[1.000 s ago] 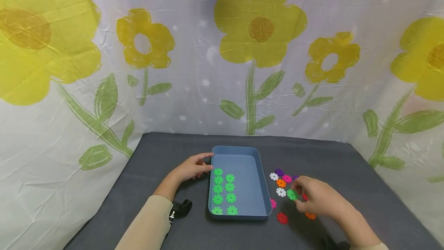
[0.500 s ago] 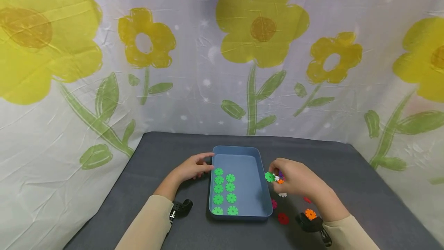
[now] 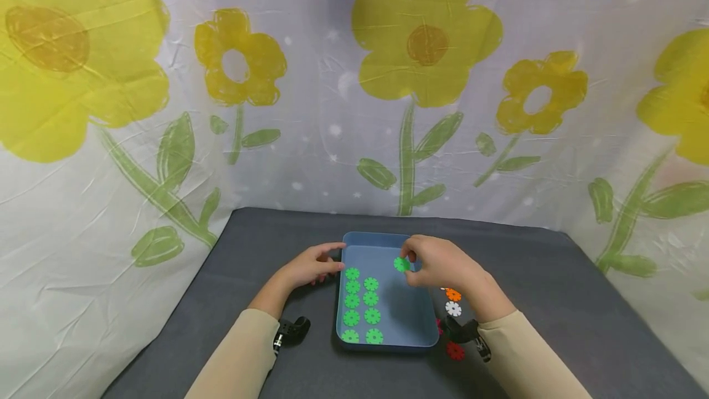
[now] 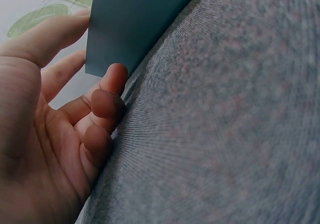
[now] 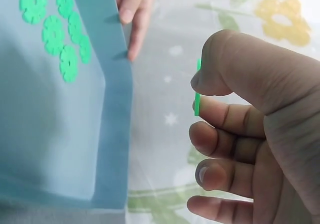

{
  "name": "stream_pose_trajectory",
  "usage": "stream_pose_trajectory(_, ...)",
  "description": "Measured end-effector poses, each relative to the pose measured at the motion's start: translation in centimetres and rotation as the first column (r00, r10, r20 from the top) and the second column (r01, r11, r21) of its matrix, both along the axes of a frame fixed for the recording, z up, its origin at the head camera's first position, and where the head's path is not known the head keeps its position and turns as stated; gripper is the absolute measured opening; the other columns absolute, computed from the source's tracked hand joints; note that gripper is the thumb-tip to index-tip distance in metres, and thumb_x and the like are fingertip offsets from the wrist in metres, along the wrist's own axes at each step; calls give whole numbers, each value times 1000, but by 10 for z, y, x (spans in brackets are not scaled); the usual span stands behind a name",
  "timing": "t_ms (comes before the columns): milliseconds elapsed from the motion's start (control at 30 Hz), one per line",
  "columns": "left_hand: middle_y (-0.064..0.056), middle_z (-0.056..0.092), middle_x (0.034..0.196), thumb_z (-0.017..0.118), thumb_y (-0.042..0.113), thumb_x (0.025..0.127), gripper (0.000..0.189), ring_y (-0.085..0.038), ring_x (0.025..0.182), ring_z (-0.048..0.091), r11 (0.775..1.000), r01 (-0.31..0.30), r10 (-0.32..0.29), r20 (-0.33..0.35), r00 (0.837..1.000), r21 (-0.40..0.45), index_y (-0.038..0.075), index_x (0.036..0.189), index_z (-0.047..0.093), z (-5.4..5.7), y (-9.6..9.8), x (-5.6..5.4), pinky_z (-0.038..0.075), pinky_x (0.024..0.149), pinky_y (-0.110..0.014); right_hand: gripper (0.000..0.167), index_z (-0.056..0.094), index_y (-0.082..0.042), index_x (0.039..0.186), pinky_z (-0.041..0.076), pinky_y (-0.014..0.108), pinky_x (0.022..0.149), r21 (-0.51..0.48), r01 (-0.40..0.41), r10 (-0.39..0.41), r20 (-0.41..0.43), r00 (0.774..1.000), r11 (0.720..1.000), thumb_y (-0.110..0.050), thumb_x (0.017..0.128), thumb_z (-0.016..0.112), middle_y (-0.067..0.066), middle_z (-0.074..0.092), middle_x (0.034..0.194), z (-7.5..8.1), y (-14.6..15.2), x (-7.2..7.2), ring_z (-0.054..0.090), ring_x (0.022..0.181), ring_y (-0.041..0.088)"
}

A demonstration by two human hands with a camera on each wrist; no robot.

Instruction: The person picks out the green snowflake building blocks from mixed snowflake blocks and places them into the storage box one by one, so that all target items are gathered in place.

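A blue-grey rectangular tray [image 3: 401, 325] lies on the table, with two columns of green notched snowflake discs [image 3: 370, 298] along its left half. My left hand [image 3: 310, 265] is at the tray's left side; its thumb and forefinger tips touch the wall near the rim, the other fingers bent below in the left wrist view. Over the tray's far right part, my right hand [image 3: 440, 262] pinches one green snowflake disc [image 3: 401, 264] between thumb and forefinger. The right wrist view has this disc edge-on, above the tray wall [image 5: 117, 114], its other fingers loosely bent.
Right of the tray lie loose discs: a white one [image 3: 453, 308], an orange one [image 3: 453, 294] and a red one [image 3: 455, 351]; the right forearm hides others. Dark cloth [image 3: 299, 362] covers the table. A flower-printed curtain [image 3: 310, 159] hangs behind it.
My right hand has carried the green snowflake disc from the loose pile leftward and away from me, over the tray. The left hand stays at the tray's side.
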State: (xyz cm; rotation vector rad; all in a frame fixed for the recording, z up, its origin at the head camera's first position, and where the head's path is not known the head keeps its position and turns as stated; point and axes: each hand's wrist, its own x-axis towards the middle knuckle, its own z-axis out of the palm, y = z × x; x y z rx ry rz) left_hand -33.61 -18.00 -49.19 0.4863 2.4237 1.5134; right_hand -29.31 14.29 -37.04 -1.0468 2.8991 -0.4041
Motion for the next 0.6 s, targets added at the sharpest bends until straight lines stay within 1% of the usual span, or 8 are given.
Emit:
stream_pose_trajectory(67,-8,65,91,70,34,99,60,-20,63,51,1000,2,-2,0,1000,2,23,154,49,0,0,0,43,53,-34,27,69,-12,113,45,38,70,-2,-6,6,23,1000,1000,-20,88,73,-1,58,95,-2,-8,-6,51,78,15)
stream_pose_trajectory(200,-8,66,91,71,35,99,60,-20,63,51,1000,5,-5,2,1000,5,23,154,49,-2,-1,1,43,54,-35,28,70,-11,114,47,38,74,11,-16,15,39,999,1000,-21,89,73,0,62,98,-10,-22,-19,53,81,14)
stream_pose_trajectory(400,-8,65,89,69,33,100,60,-20,63,51,1000,4,-4,12,1000,0,21,155,48,-2,0,1,43,53,-34,30,72,-9,116,51,39,77,61,-21,18,53,998,998,-23,89,76,2,65,100,-21,-44,-31,57,82,14)
stream_pose_trajectory(533,-8,65,89,69,34,101,60,-20,62,51,1000,4,-3,6,1000,-5,21,155,48,-1,-1,0,43,53,-34,31,73,-9,117,50,39,76,106,-24,17,72,997,994,-24,90,78,2,66,98,-27,-56,-39,57,80,14)
stream_pose_trajectory(600,-8,65,89,69,35,101,60,-20,62,51,1000,6,-6,3,1000,-7,22,155,48,0,-1,-1,43,53,-34,32,73,-9,117,49,37,74,127,-20,9,85,996,992,-25,91,78,1,65,95,-32,-59,-44,56,77,14)
